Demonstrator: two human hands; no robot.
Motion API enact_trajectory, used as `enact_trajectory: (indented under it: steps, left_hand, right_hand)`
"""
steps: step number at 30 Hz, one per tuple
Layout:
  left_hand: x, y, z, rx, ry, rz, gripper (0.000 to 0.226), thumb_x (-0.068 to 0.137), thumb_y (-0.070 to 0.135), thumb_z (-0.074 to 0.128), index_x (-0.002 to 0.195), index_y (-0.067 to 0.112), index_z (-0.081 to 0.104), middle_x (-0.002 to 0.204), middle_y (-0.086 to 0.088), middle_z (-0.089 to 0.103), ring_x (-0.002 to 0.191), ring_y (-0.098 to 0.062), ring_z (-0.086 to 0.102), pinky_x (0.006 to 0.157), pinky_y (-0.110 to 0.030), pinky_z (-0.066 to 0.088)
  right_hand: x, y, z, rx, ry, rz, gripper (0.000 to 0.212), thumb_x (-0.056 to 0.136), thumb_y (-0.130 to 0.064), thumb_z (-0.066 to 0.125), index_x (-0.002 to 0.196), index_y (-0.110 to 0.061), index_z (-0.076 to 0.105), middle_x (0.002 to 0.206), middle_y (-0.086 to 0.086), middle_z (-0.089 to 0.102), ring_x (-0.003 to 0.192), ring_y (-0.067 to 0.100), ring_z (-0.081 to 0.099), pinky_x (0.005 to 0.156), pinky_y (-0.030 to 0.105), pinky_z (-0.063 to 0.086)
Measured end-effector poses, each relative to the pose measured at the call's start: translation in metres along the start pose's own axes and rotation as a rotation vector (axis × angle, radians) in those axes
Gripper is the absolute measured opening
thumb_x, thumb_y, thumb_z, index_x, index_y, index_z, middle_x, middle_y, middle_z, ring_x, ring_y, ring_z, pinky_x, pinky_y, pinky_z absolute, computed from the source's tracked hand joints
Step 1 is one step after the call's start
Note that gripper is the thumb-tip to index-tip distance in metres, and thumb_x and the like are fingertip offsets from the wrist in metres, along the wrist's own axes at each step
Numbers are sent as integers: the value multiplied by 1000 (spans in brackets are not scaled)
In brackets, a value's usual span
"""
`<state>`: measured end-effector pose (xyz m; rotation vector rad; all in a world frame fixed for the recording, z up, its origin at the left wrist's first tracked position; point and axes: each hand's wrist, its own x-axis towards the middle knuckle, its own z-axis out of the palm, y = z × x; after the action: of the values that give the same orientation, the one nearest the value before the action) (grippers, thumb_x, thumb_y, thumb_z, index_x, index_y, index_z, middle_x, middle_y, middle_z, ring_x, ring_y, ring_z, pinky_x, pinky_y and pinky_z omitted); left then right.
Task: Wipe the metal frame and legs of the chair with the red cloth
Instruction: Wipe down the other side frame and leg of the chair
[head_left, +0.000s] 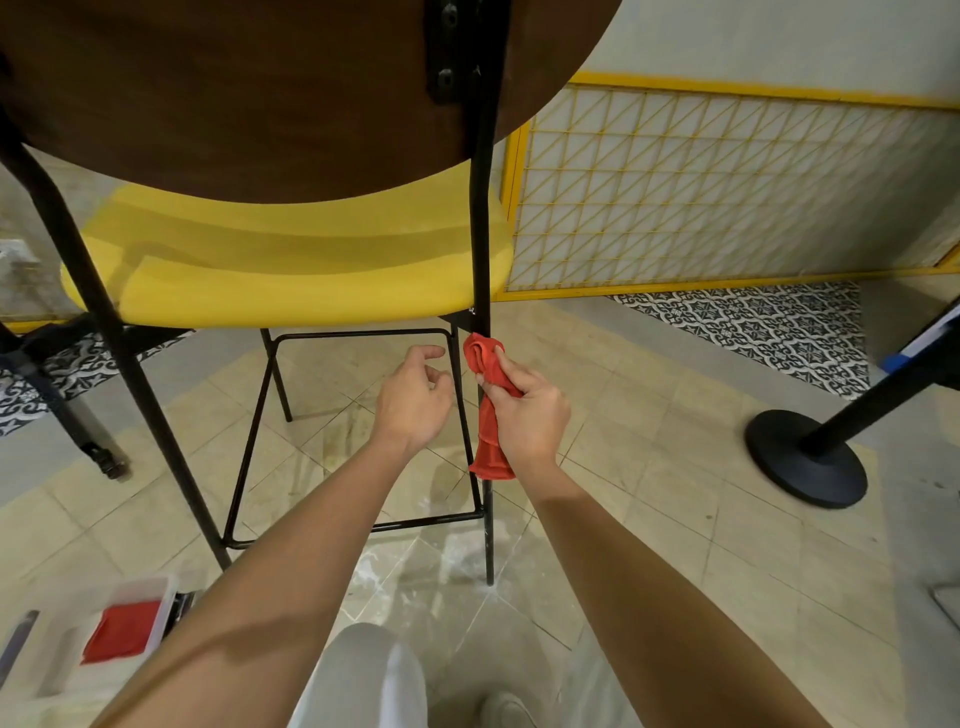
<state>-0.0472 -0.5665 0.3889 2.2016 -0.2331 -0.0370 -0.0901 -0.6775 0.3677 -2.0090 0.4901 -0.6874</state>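
Note:
A tall chair with a yellow seat, a dark wooden back and a black metal frame stands right in front of me. My right hand is shut on the red cloth, which is bunched against the rear right leg just below the seat, its tail hanging down. My left hand hovers open a little to the left of that leg, fingers curled, touching nothing. The rear left leg slants down on the left. A thin footrest bar runs between the legs near the floor.
A white tray holding a red pad lies on the tiled floor at lower left. A black stanchion base stands at the right. A yellow wire-mesh panel lines the wall behind. Another black leg with a caster is at left.

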Motion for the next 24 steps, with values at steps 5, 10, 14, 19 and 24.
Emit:
enact_trajectory:
  steps: [5, 10, 14, 19, 24]
  left_hand:
    - [2, -10, 4, -27, -16, -42, 34, 94, 17, 45, 128, 15, 48, 94, 3, 55, 89, -15, 51, 79, -23, 36]
    - [1, -15, 9, -32, -38, -69, 31, 94, 19, 45, 125, 17, 51, 96, 4, 55, 91, -15, 53, 77, -22, 35]
    - [1, -19, 14, -33, -45, -89, 29, 94, 20, 46, 122, 19, 54, 96, 4, 55, 90, -14, 52, 76, -22, 36]
    - [2, -21, 21, -36, -51, -102, 28, 94, 20, 46, 120, 19, 55, 95, 3, 56, 91, -18, 56, 76, -24, 38]
    - [3, -20, 27, -45, -45, -100, 28, 94, 20, 46, 121, 19, 54, 92, 5, 56, 82, -11, 51, 71, -21, 34]
  right_hand:
    - [0, 7, 8, 25, 41, 59, 35, 75, -15, 76, 108, -22, 70, 108, -3, 72, 94, 10, 67, 87, 29, 53]
    - [-8, 24, 10, 4, 36, 72, 28, 74, -15, 76, 102, -18, 73, 109, 0, 71, 97, 9, 66, 85, 18, 49]
    - [-12, 35, 8, -47, -40, 175, 27, 76, -18, 75, 103, -22, 73, 108, -3, 71, 91, 4, 65, 76, 6, 43]
    - [-10, 30, 3, -30, -83, 212, 35, 78, -25, 73, 113, -26, 68, 101, -5, 73, 76, 2, 57, 72, 10, 45]
    - [-7, 24, 9, 120, 4, 273, 33, 72, -30, 79, 103, -23, 72, 86, -13, 67, 78, 3, 59, 80, 23, 52]
